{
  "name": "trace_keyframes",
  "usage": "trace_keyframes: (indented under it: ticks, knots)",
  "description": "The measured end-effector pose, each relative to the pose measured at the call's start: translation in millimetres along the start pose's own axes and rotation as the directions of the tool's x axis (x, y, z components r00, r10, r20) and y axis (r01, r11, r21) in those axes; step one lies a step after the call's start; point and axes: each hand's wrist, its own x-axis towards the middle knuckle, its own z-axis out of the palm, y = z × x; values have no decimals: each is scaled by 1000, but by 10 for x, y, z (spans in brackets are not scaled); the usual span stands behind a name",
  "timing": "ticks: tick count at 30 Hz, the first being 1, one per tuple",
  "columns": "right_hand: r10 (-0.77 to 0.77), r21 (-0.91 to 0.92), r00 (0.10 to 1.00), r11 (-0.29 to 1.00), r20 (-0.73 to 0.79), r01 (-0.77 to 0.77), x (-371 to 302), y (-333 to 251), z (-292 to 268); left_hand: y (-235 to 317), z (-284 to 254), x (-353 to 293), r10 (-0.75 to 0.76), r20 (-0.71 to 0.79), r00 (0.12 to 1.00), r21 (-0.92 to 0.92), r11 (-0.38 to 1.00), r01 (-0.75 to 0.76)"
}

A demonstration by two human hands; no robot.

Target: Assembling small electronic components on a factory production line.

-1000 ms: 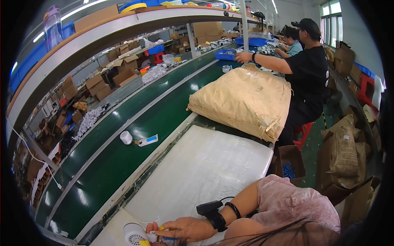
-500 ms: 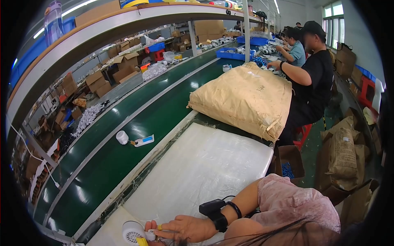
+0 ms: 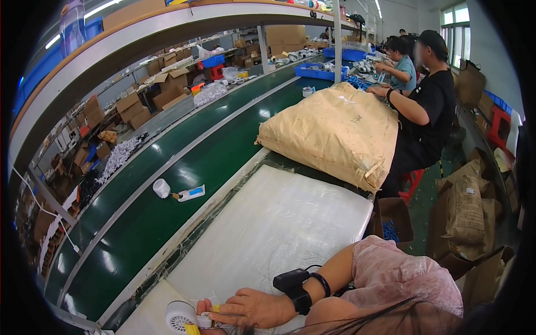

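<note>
At the lower edge, my right hand [image 3: 254, 308] has its fingers closed round the short neck of a white round housing [image 3: 181, 314] with a slotted grille, like a small fan head. A yellow covering shows on one of its fingers. Another yellow piece [image 3: 192, 329] lies against the housing at the picture's bottom; whether it covers a fingertip of my left hand I cannot tell. The rest of my left hand is hidden or cut off. Beneath the hand is a plastic-wrapped white surface [image 3: 268, 218]. A black device [image 3: 293, 282] is strapped to my right wrist.
On the green conveyor belt [image 3: 131, 240] lie a white round housing [image 3: 161, 188] and a white handle-shaped part [image 3: 192, 193] with a blue piece. A large tan sack [image 3: 329, 134] sits ahead. Co-workers [image 3: 432, 106] work beyond it. An open carton [image 3: 395, 220] stands right, below a shelf [image 3: 139, 33].
The loose white parts on the belt have shifted slightly left and nearer. The nearest co-worker's arm has moved. My right hand stays almost in place with the housing.
</note>
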Motion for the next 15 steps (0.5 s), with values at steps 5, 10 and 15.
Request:
trace_keyframes:
  ticks: [5, 10, 15]
  knots:
    - [-15, 13, 1000, 1000, 0, 15, 20, 13, -54, 38, 17, -24, -21, -19, 1000, -5, 1000, 21]
    - [-9, -30, 1000, 1000, -10, 8, 8, 20, 20, 79, 20, -24, -41, -17, 999, -12, 999, 41]
    - [-54, 37, 988, 998, -142, 60, 62, 63, 39, 121, -33, -34, -60, -46, 997, -23, 998, 59]
